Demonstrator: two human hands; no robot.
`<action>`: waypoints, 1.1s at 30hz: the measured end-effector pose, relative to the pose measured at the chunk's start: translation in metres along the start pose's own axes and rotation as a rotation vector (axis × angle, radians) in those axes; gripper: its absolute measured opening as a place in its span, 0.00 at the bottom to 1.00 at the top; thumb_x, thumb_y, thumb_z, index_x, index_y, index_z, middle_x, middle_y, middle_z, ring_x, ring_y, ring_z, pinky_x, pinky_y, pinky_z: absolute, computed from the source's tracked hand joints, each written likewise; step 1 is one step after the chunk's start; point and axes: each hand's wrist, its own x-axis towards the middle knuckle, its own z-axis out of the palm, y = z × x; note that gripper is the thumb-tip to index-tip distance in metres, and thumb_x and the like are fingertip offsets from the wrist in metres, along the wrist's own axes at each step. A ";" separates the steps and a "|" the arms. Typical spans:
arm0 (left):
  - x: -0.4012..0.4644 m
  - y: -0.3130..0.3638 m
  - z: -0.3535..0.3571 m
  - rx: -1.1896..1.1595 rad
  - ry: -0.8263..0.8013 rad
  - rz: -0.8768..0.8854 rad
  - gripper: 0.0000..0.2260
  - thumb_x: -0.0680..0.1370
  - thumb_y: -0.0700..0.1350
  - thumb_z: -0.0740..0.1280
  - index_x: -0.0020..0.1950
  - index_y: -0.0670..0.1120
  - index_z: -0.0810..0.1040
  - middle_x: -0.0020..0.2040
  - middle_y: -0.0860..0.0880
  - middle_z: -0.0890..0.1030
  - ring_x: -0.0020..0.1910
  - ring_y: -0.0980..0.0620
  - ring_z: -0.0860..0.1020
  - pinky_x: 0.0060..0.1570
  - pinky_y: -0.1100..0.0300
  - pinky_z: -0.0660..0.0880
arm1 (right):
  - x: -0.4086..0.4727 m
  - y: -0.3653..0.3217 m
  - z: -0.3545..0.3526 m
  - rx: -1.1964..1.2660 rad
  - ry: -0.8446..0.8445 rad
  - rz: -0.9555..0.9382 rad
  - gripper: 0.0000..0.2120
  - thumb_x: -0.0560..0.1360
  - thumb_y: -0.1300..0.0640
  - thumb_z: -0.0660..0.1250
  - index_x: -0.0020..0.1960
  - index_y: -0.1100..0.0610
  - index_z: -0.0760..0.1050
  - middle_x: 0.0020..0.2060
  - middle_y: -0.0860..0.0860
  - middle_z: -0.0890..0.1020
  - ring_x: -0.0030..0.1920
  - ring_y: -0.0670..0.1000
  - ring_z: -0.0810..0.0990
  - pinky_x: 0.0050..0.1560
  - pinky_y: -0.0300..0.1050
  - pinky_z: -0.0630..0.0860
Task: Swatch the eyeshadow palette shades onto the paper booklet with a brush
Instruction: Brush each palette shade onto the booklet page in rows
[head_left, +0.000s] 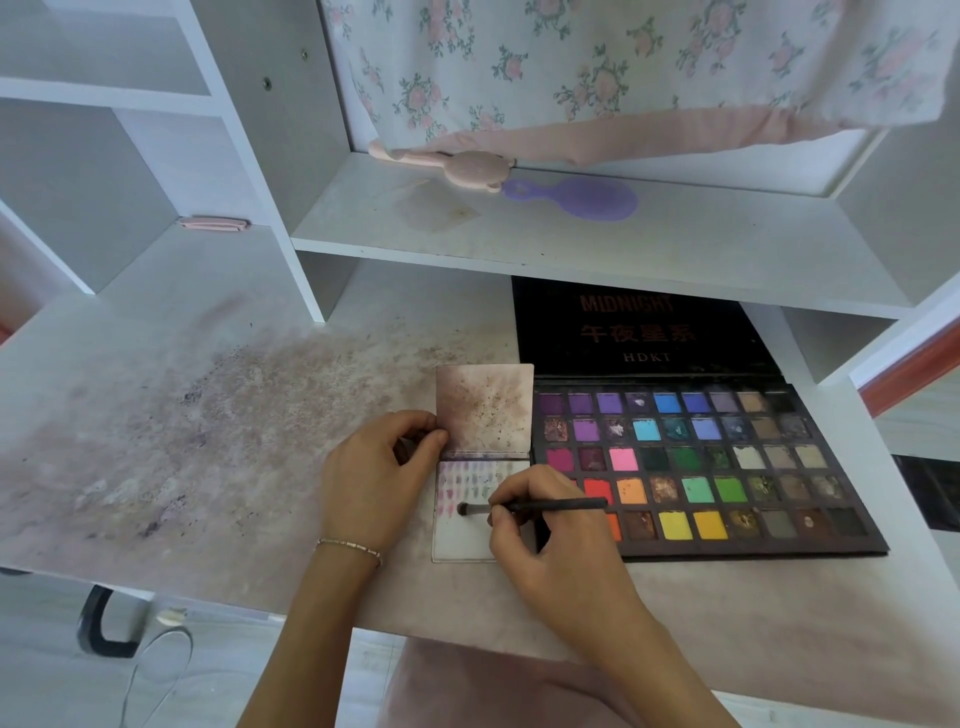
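The desk (156, 441) is white, heavily soiled with brown and purple powder across its left and centre. The paper booklet (480, 467) lies open near the front edge, just left of the eyeshadow palette (701, 467), their sides touching or nearly so. Its upper leaf is speckled brown; its lower page carries rows of faint pink, purple and green swatches.

The left hand (382, 478) pinches the booklet's left edge at the fold between thumb and curled fingers. The right hand (545, 535) grips the brush (535, 506), handle lying over the palette's left edge, bristles touching the lower page.

The palette's open black lid (639, 327) rests under the white shelf (571, 244). On that shelf lie a purple hairbrush (587, 197) and a pink hairbrush (467, 166), beneath floral fabric (623, 67). White cubbies (104, 104) rise at the desk's left rear.
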 end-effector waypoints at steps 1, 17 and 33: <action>0.000 0.000 0.000 0.001 0.001 -0.002 0.02 0.71 0.45 0.70 0.41 0.53 0.81 0.32 0.66 0.74 0.33 0.66 0.73 0.34 0.74 0.64 | 0.000 0.000 0.000 0.004 -0.008 -0.007 0.05 0.70 0.55 0.63 0.40 0.46 0.70 0.37 0.44 0.76 0.41 0.45 0.75 0.41 0.38 0.74; 0.001 -0.003 0.001 -0.003 0.001 -0.004 0.02 0.71 0.44 0.71 0.41 0.51 0.81 0.33 0.66 0.74 0.33 0.65 0.72 0.34 0.70 0.64 | -0.015 0.024 -0.049 0.188 0.343 -0.010 0.07 0.70 0.52 0.60 0.44 0.42 0.75 0.40 0.40 0.78 0.39 0.42 0.77 0.37 0.28 0.71; 0.001 -0.003 0.003 -0.016 0.013 -0.037 0.03 0.71 0.44 0.71 0.42 0.51 0.81 0.34 0.64 0.75 0.35 0.62 0.74 0.36 0.69 0.66 | -0.026 0.045 -0.082 -0.059 0.517 0.134 0.11 0.69 0.61 0.61 0.37 0.45 0.69 0.33 0.40 0.76 0.39 0.29 0.74 0.36 0.18 0.66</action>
